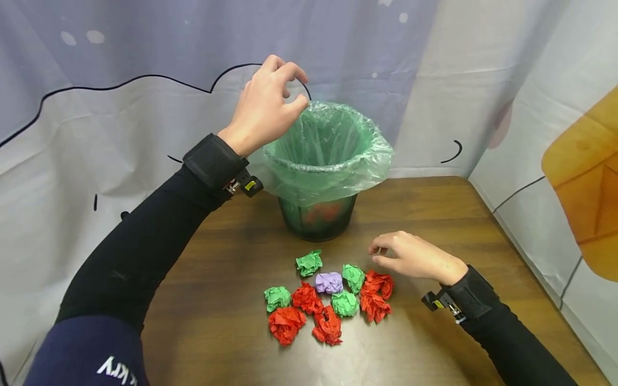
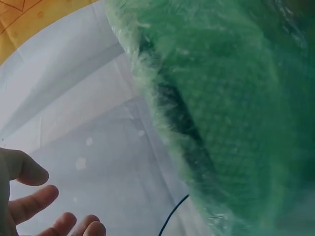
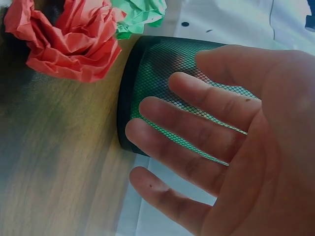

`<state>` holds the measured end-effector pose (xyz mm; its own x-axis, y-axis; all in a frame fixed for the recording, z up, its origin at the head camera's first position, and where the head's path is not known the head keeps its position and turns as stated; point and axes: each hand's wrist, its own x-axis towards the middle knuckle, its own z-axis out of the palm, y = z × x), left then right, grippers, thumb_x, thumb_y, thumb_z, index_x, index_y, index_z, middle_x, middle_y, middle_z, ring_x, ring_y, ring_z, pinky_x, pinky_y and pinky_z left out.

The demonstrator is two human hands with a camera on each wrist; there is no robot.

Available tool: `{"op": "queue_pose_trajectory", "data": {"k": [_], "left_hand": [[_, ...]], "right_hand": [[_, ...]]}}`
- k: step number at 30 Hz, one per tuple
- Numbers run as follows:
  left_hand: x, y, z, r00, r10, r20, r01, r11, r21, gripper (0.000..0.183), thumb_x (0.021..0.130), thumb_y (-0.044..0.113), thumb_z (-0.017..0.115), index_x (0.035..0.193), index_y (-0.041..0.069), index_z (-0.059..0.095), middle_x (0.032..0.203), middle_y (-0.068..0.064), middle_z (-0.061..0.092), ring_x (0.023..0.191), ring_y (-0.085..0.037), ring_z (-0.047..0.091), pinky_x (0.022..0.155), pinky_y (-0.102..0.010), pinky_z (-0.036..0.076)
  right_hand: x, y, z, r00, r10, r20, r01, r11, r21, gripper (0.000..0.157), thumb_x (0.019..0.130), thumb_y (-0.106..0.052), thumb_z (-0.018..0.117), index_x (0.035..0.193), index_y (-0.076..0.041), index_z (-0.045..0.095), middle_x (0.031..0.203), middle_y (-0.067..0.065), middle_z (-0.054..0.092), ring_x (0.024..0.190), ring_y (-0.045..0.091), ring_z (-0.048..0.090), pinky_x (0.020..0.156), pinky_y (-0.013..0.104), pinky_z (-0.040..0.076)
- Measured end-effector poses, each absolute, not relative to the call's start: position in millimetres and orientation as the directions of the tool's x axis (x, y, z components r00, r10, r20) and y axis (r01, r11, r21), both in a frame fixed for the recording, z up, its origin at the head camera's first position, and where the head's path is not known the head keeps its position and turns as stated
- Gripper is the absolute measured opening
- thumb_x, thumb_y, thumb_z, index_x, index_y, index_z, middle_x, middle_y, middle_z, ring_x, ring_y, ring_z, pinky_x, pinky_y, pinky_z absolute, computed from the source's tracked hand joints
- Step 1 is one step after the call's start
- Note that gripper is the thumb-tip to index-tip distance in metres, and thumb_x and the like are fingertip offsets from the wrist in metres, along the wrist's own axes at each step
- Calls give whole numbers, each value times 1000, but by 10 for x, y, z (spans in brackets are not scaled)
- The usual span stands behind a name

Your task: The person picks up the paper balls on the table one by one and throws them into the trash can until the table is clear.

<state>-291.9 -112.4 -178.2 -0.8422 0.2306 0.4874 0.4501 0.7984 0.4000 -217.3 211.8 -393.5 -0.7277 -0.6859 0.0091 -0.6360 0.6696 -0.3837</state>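
Note:
My left hand [image 1: 267, 107] hovers by the upper left rim of the bin, its fingers loosely bent and apart. In the left wrist view nothing sits between the left thumb and fingers [image 2: 34, 204]. A green plastic liner [image 1: 333, 177] is folded over the rim of the black mesh bin [image 1: 316, 228]. My right hand [image 1: 417, 257], relaxed and holding nothing, is above the table to the right of the crumpled paper. Nearest to it are a red paper ball [image 1: 375, 305] and a green paper ball [image 1: 354, 277]. A purple paper ball [image 1: 329, 282] lies among several red and green ones.
The wooden table [image 1: 217, 321] carries the bin near its back edge, with the paper balls in front. Reddish shapes show through the bin's lower mesh. A printed curtain [image 1: 145, 118] hangs behind, and another printed sheet [image 1: 512, 155] borders the right side.

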Motion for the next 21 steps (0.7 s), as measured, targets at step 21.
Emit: {"op": "queue_pose_trajectory", "data": {"k": [21], "left_hand": [[-2484,-1451,-2140,-738,234,633,554,745,371,24,92,14,51,103,11,72,97,-3,66,93,-19,57,82,-34,43]], "right_hand": [[-2101,2132,-3944,-720,-694,-20,-637,672,-377,19,95,-26,68,111,-16,72,107,-3,73,96,14,68,84,38,56]]}}
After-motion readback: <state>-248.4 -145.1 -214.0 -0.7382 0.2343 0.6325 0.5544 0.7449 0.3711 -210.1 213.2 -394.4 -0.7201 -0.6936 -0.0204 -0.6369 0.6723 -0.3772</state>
